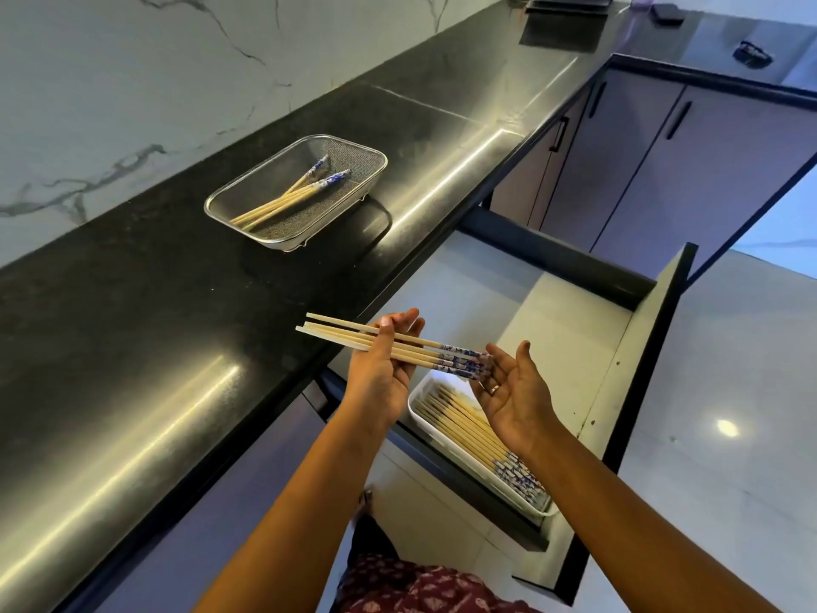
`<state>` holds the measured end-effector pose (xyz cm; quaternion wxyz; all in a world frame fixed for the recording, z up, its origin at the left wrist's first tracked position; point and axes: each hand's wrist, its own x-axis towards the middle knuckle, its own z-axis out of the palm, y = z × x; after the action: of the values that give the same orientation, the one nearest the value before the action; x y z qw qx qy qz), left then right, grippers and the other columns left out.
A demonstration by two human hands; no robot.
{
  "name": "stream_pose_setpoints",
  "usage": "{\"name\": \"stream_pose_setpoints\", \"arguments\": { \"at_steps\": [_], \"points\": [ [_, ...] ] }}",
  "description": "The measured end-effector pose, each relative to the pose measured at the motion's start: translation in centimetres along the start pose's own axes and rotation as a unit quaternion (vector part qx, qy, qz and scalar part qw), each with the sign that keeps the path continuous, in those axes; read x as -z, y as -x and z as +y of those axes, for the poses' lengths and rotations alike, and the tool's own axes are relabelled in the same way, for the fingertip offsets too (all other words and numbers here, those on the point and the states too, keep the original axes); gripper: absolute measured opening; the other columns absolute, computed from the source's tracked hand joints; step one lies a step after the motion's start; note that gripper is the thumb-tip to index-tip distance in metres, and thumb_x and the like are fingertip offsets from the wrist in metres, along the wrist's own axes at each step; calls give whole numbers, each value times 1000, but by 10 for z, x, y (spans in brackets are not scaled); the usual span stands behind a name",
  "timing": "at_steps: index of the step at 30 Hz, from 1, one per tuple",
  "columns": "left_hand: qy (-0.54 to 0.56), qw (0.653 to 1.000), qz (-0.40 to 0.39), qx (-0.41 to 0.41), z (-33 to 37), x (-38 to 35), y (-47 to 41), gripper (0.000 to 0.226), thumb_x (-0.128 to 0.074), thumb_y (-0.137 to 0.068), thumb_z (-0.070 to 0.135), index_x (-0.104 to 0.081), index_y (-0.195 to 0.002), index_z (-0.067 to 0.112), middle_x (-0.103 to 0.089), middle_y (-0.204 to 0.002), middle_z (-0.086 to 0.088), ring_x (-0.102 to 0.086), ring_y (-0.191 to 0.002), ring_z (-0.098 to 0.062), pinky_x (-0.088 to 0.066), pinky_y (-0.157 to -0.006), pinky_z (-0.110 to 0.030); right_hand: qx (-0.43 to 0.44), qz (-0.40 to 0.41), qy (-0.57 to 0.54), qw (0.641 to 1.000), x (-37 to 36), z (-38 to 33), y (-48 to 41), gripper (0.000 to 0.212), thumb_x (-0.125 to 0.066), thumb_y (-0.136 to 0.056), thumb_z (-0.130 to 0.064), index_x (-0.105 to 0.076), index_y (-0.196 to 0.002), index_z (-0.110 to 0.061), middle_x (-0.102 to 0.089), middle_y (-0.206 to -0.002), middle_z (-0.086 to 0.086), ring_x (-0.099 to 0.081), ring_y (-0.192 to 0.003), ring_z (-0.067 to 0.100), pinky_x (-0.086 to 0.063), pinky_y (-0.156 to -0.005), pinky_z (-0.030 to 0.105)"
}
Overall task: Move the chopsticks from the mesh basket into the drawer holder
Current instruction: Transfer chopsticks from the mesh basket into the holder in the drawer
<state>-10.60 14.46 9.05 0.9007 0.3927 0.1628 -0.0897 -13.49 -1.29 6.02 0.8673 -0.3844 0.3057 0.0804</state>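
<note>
My left hand [383, 364] grips a bundle of several wooden chopsticks [336, 334] with blue-and-white patterned ends, held level over the counter's edge and the open drawer. My right hand [515, 391] is palm up with fingers apart, and its fingertips touch the bundle's patterned ends. Below the hands, a white holder tray [418, 413] in the drawer holds several chopsticks [464, 429] laid side by side. On the black counter stands the mesh basket [247, 181], and a few chopsticks [283, 199] lie slanted inside it.
The open drawer [574, 320] juts out from under the black counter [154, 311]; its dark front panel [654, 382] stands on the right. Cabinet doors with black handles [678, 119] are at the far right. Dark flat items [563, 31] sit at the counter's far end.
</note>
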Motion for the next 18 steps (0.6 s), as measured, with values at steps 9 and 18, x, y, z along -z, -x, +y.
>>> {"name": "stream_pose_setpoints", "arguments": {
  "at_steps": [9,18],
  "points": [
    [12,1000,18,1,-5,-3,-6,12,-47,-95,22,-54,-91,13,-75,-90,-5,-71,-91,-22,-60,-69,-36,-16,-37,9,999,1,-3,0,61,-29,-96,-55,-51,-131,-10,-62,-124,13,-61,-110,28,-51,-90,32],
    [9,999,26,16,-18,-7,-5,11,-48,-94,22,-55,-92,12,-75,-90,-6,-72,-88,-22,-60,-68,-35,-7,-17,19,1000,10,0,-5,56,-32,-96,-54,-58,-119,-11,-66,-112,13,-65,-101,26,-55,-79,28]
  ]
}}
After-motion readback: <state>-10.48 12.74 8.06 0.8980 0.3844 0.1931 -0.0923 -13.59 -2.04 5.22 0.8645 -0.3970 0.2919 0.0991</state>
